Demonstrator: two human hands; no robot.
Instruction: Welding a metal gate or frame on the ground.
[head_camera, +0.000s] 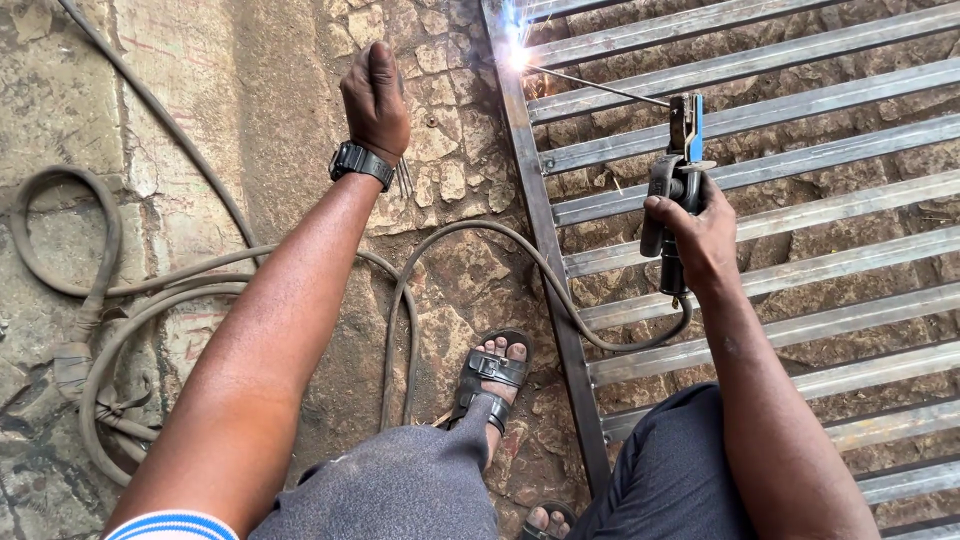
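Observation:
My right hand (700, 235) grips a welding electrode holder (678, 170) with a blue jaw. Its thin rod (600, 88) reaches left to a bright spark (517, 57) on the upright bar of a steel grille frame (545, 220). My left hand (376, 98) is stretched out over the stone floor with its fingers curled, and several spare welding rods (404, 178) hang from below it. A black watch (360, 161) sits on that wrist.
The grille's flat slats (800, 165) lie on cracked stone paving (450, 150). A welding cable (470, 240) loops from the holder across the floor to coiled hoses (90, 330) at left. My sandalled foot (493, 378) rests beside the frame.

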